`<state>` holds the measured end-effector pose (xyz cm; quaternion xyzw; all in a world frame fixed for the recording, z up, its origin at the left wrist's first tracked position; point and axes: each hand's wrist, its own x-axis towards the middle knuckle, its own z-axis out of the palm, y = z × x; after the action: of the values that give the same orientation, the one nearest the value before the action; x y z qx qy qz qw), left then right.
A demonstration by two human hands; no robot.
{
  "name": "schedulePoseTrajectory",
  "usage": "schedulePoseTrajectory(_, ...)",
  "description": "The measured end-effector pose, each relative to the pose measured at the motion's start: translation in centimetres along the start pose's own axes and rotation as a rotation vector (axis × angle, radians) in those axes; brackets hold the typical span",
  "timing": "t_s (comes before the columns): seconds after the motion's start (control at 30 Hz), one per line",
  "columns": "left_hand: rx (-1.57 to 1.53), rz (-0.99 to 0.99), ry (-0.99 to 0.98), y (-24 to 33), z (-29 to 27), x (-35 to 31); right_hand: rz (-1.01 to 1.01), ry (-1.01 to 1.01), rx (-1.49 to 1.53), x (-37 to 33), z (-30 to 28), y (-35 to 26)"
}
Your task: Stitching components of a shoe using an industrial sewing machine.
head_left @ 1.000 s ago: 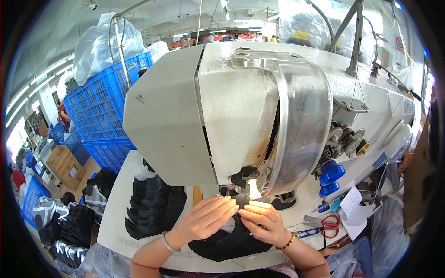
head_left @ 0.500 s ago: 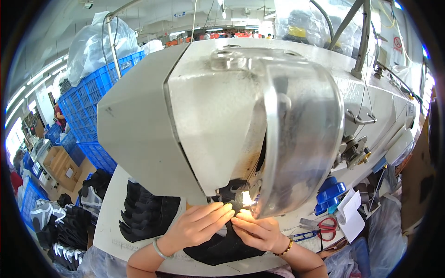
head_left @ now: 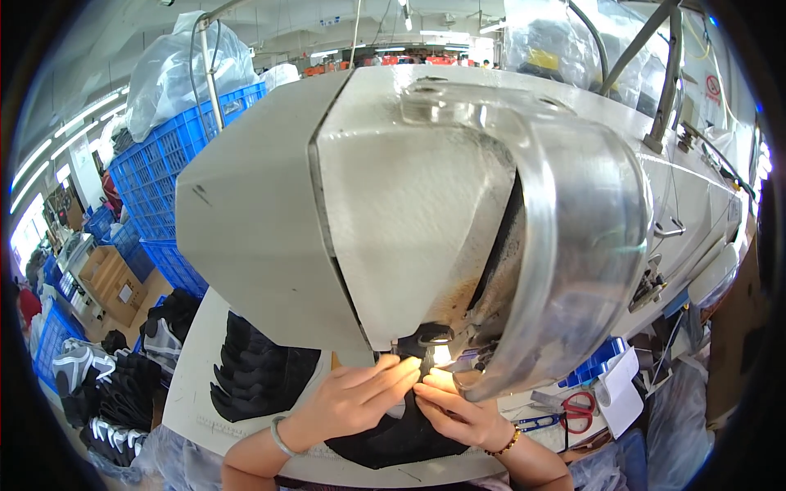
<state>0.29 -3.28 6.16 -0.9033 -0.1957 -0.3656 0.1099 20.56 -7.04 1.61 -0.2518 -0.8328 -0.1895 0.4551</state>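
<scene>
Well, from where I stand the thing that matters is how the black piece [head_left: 397, 443] lies: on the pale surface [head_left: 190, 401], between the two forearms and on the wearer's side of the fingertips. Its broad part stretches roughly left to right, then seems to narrow away from the wearer, up between the hands to the foot of the sewing machine [head_left: 409, 221]. Neither hand is clearly nearer; their fingertips almost meet, just beside the lit lamp [head_left: 442, 353].

The right hand [head_left: 465, 416] looks pinched on the piece's far end. The left hand [head_left: 358, 399] has its fingers laid together at that same spot — its thumb is hidden, so I can't tell whether it grips.

As for looks, the piece is matt black with a curved lower edge — soft, I'd judge — and a paler grey patch shows between the hands.
</scene>
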Motion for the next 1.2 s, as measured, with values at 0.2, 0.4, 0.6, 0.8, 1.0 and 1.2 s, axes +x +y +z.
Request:
schedulePoseTrajectory(0.2, 0.03, 0.015, -0.019, -0.4, 0.6, 0.1, 0.119, -0.087, 0.116, 0.2, -1.3, -0.1)
schedulePoseTrajectory(0.4, -0.009, -0.016, 0.01, -0.6, 0.9, -0.3, 0.559, -0.326, -0.06, -4.0, -6.2, -2.6)
schedulePoseTrajectory(0.6, -0.169, -0.064, -0.017, -1.4, 0.4, -0.4, 0.731, -0.621, -0.358, -13.3, -9.3, -4.3)
schedulePoseTrajectory(0.8, -0.36, -0.026, 0.054, -3.0, 0.0, -0.7, 0.691, -0.575, -0.283, -14.5, -9.2, -2.8)
schedulePoseTrajectory(1.0, -0.309, 0.053, 0.084, -3.3, 0.8, -1.1, 0.91, -0.227, 0.015, -11.8, -7.7, -3.1)
schedulePoseTrajectory(1.2, -0.066, 0.152, 0.087, -3.0, 1.1, -2.1, 0.618, -0.214, -0.066, -0.9, -5.9, -1.2)
